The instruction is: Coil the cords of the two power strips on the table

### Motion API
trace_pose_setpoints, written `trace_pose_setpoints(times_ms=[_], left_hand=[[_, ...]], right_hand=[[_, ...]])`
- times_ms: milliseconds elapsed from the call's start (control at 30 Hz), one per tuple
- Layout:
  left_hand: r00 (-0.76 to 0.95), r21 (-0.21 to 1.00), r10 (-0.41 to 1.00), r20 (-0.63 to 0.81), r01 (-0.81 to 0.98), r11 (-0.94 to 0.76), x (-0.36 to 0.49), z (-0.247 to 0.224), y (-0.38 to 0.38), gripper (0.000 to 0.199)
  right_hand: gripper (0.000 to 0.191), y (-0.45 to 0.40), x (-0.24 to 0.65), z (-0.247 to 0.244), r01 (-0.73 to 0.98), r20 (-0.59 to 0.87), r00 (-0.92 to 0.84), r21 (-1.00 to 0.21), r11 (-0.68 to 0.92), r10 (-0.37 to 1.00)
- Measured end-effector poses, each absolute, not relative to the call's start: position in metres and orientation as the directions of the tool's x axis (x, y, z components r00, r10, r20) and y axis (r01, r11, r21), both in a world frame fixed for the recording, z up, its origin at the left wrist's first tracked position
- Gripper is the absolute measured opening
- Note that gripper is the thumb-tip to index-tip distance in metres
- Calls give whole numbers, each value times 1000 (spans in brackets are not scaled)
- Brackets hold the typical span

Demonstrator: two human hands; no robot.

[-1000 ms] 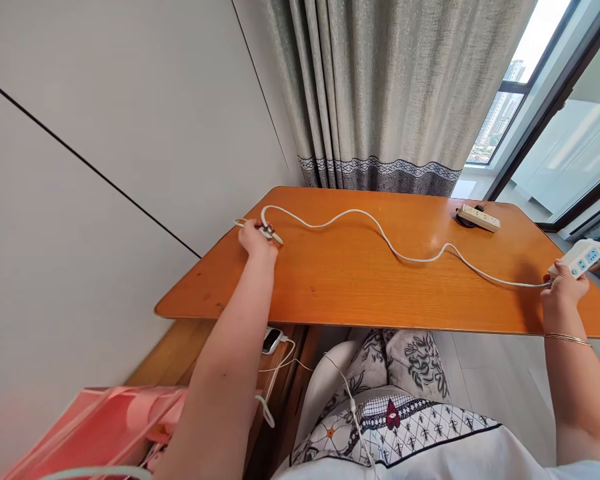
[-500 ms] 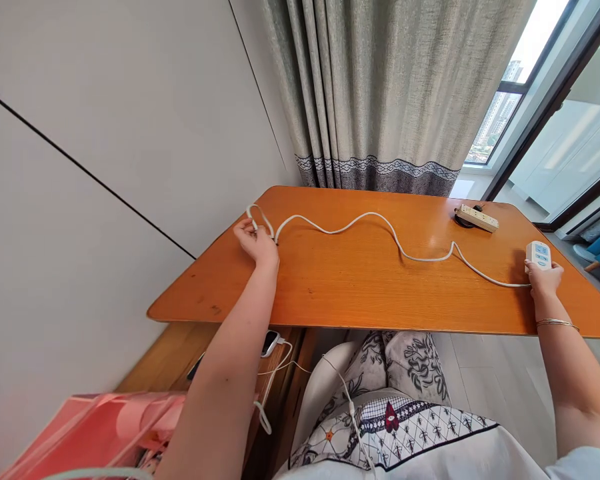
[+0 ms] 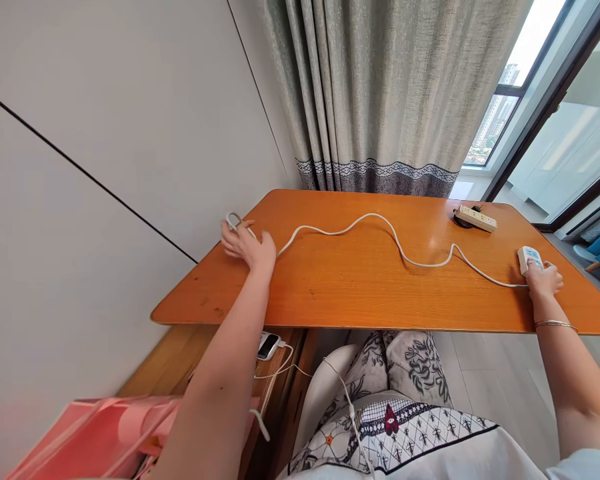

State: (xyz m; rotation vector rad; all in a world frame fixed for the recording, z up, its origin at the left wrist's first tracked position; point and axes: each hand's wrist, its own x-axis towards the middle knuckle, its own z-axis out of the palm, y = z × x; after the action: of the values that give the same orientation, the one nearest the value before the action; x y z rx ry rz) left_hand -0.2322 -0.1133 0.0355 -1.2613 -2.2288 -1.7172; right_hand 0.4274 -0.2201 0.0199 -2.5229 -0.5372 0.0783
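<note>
A long white power cord [image 3: 340, 233] runs in waves across the orange wooden table [image 3: 340, 300]. At its left end my left hand [image 3: 249, 247] is over the cord near the table's left edge, fingers spread and thumb apart. A small loop of cord shows past the fingers; the plug end is hidden. At the right, my right hand [image 3: 544, 279] grips a white power strip [image 3: 530, 256] with blue-marked sockets, thumb on its top face. The cord reaches the strip beside that hand.
A cream power strip [image 3: 476, 219] with a dark cord lies at the table's back right. Below the left edge are a phone [image 3: 269, 346] on a charging cable and a pink bag [image 3: 105, 433]. A wall borders the left, a curtain [image 3: 380, 100] the back.
My left hand has shifted slightly left and its fingers have spread from a pinch on the cord. My right hand has turned the white power strip a little to the left.
</note>
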Motion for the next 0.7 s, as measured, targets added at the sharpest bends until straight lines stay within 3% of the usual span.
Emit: trace_pose_setpoints(times_ms=[200, 367, 500, 700], left_hand=[[-273, 484, 651, 709, 859, -168, -188, 37, -122, 24], [139, 303, 772, 620, 866, -399, -150, 18, -123, 24], [318, 254, 818, 479, 842, -476, -139, 3, -123, 26], [323, 281, 870, 373, 854, -437, -150, -6, -117, 30]], right_hand=[[78, -235, 447, 36, 268, -61, 938, -503, -822, 343], [77, -256, 469, 39, 247, -72, 948, -446, -860, 310], [88, -274, 492, 33, 237, -91, 953, -363, -901, 288], [92, -284, 525, 16, 206, -57, 972, -262, -943, 228]])
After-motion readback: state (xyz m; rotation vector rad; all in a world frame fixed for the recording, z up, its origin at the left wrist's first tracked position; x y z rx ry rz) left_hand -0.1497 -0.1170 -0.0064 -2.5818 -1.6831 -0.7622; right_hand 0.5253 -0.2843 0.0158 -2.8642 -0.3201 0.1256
